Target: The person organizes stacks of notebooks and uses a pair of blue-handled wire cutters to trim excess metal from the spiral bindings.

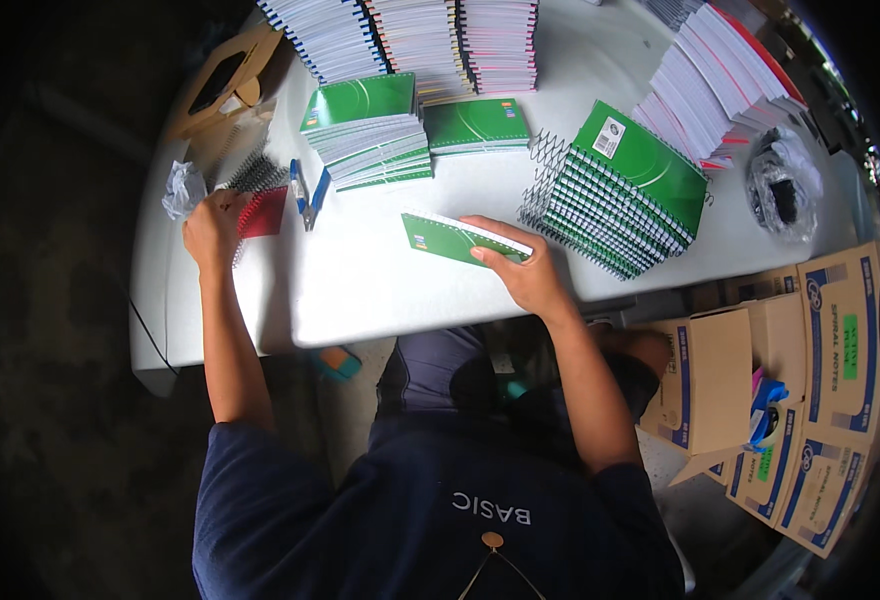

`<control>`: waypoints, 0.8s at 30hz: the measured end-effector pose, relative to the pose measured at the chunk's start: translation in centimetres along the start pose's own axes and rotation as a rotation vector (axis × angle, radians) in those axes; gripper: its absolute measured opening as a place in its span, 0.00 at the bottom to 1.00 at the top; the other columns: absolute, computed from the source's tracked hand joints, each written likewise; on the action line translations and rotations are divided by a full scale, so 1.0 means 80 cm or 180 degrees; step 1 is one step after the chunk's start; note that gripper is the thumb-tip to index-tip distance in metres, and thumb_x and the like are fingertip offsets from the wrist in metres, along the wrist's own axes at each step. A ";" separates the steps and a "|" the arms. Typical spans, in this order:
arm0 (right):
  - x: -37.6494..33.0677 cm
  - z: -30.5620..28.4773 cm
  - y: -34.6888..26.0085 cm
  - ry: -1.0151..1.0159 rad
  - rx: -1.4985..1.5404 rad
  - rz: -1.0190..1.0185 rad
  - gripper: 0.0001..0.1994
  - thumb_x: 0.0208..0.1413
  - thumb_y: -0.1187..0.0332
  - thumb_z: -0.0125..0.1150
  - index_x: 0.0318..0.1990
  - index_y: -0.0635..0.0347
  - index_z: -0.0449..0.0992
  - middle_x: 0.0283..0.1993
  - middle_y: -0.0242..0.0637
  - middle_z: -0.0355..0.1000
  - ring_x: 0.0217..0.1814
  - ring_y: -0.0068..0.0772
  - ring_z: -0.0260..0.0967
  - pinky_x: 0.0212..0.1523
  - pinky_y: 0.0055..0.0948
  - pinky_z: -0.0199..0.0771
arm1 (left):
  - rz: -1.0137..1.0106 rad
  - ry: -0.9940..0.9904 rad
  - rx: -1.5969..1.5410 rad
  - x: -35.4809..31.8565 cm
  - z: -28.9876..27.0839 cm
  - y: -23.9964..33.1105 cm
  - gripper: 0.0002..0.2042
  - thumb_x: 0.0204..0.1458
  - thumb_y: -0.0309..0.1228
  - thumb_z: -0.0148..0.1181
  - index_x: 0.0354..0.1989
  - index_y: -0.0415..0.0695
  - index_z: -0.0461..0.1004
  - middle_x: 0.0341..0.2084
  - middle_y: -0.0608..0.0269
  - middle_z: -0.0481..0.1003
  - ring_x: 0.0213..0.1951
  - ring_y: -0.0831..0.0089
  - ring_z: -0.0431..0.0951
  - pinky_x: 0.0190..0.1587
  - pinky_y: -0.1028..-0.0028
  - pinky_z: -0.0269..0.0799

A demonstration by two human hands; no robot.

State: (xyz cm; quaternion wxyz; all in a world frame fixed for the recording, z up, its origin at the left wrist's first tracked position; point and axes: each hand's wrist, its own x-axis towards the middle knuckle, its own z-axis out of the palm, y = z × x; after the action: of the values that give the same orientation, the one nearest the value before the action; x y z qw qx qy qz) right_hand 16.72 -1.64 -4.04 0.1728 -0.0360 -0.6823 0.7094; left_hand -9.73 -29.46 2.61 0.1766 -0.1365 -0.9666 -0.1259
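Right hand (522,270) on glossy green notebook (457,240)

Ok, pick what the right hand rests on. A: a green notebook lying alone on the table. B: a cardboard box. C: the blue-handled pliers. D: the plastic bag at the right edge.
A: the right hand lies on the edge of a single green notebook on the white table, away from the pliers, bag and boxes.

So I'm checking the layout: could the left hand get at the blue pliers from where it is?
Probably yes: the left hand rests on red wire coils, and the blue pliers lie just beyond, uncovered.
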 end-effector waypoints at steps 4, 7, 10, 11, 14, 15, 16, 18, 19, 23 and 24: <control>0.000 0.000 0.002 0.0039 0.0086 0.0087 0.18 0.51 0.80 0.55 0.51 0.61 0.72 0.50 0.35 0.72 0.51 0.22 0.66 0.56 0.22 0.62 | 0.0526 0.0059 -0.1176 -0.019 -0.003 0.034 0.13 0.51 0.39 0.55 0.35 0.42 0.75 0.30 0.56 0.77 0.32 0.67 0.76 0.35 0.71 0.68; -0.001 -0.001 -0.003 0.0062 0.0038 0.0058 0.17 0.52 0.80 0.55 0.51 0.62 0.72 0.50 0.36 0.72 0.51 0.22 0.66 0.54 0.22 0.64 | 0.1267 -0.1414 -0.2795 -0.071 -0.015 0.098 0.11 0.55 0.36 0.51 0.34 0.39 0.71 0.27 0.55 0.71 0.26 0.74 0.69 0.33 0.73 0.65; -0.002 0.002 -0.007 0.0080 0.0045 0.0019 0.17 0.52 0.79 0.55 0.51 0.62 0.72 0.50 0.35 0.73 0.50 0.21 0.67 0.53 0.21 0.65 | 0.0971 -0.2064 -0.2952 -0.103 -0.007 0.130 0.16 0.59 0.40 0.48 0.29 0.38 0.69 0.20 0.60 0.66 0.23 0.75 0.63 0.30 0.75 0.63; -0.002 0.003 -0.007 0.0083 0.0010 0.0010 0.17 0.52 0.79 0.55 0.51 0.62 0.72 0.49 0.35 0.73 0.49 0.20 0.67 0.52 0.21 0.65 | 0.1083 -0.2104 -0.2849 -0.102 0.002 0.131 0.18 0.59 0.42 0.47 0.29 0.38 0.69 0.19 0.61 0.66 0.23 0.75 0.63 0.30 0.75 0.62; -0.002 0.004 -0.006 0.0083 -0.0050 -0.0008 0.17 0.52 0.79 0.55 0.51 0.61 0.73 0.48 0.34 0.73 0.48 0.19 0.67 0.51 0.20 0.65 | 0.1081 -0.2217 -0.2563 -0.099 0.010 0.130 0.20 0.59 0.44 0.47 0.28 0.38 0.69 0.17 0.65 0.65 0.23 0.77 0.62 0.29 0.77 0.62; -0.002 0.003 -0.003 0.0078 -0.0042 -0.0007 0.17 0.52 0.79 0.55 0.51 0.61 0.73 0.48 0.34 0.74 0.48 0.18 0.67 0.51 0.20 0.65 | 0.1031 -0.2256 -0.2472 -0.098 0.010 0.132 0.20 0.59 0.45 0.47 0.27 0.38 0.69 0.16 0.66 0.65 0.22 0.78 0.62 0.28 0.77 0.61; -0.002 0.002 -0.002 0.0071 -0.0033 -0.0007 0.17 0.52 0.79 0.55 0.51 0.60 0.73 0.48 0.34 0.74 0.47 0.18 0.67 0.51 0.19 0.65 | 0.0946 -0.2302 -0.2520 -0.096 0.009 0.135 0.18 0.58 0.43 0.49 0.28 0.38 0.70 0.17 0.66 0.65 0.22 0.78 0.62 0.28 0.77 0.61; -0.001 0.001 -0.004 0.0042 -0.0073 -0.0041 0.16 0.53 0.79 0.55 0.50 0.65 0.72 0.47 0.36 0.74 0.48 0.20 0.67 0.51 0.20 0.66 | 0.0754 -0.2387 -0.2612 -0.094 0.008 0.139 0.15 0.58 0.40 0.52 0.29 0.39 0.70 0.18 0.67 0.66 0.22 0.80 0.63 0.27 0.78 0.61; -0.001 0.001 -0.005 0.0026 -0.0092 -0.0058 0.15 0.53 0.78 0.55 0.50 0.67 0.72 0.47 0.37 0.73 0.48 0.20 0.67 0.51 0.21 0.66 | 0.0711 -0.2422 -0.2982 -0.092 0.008 0.142 0.13 0.57 0.38 0.53 0.29 0.39 0.70 0.20 0.66 0.67 0.23 0.80 0.63 0.27 0.78 0.61; -0.002 -0.001 -0.001 0.0011 -0.0059 -0.0005 0.15 0.53 0.78 0.55 0.49 0.65 0.73 0.46 0.36 0.74 0.47 0.19 0.67 0.50 0.20 0.66 | 0.1212 -0.2378 -0.3567 -0.075 0.006 0.145 0.07 0.50 0.26 0.60 0.34 0.41 0.68 0.29 0.65 0.69 0.33 0.76 0.68 0.33 0.76 0.64; -0.002 -0.001 0.000 0.0018 -0.0025 -0.0014 0.15 0.52 0.79 0.55 0.49 0.63 0.73 0.46 0.35 0.74 0.46 0.18 0.68 0.50 0.19 0.66 | 0.1797 -0.2127 -0.3156 -0.068 0.000 0.147 0.07 0.50 0.26 0.60 0.35 0.42 0.68 0.30 0.65 0.69 0.35 0.74 0.68 0.35 0.75 0.65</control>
State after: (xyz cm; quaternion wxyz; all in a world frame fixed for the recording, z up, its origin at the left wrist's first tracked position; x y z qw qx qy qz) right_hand 16.87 -1.62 -4.08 0.1761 -0.0372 -0.6847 0.7063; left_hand -1.22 -19.74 2.88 -0.1904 -0.4815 -0.7240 -0.4557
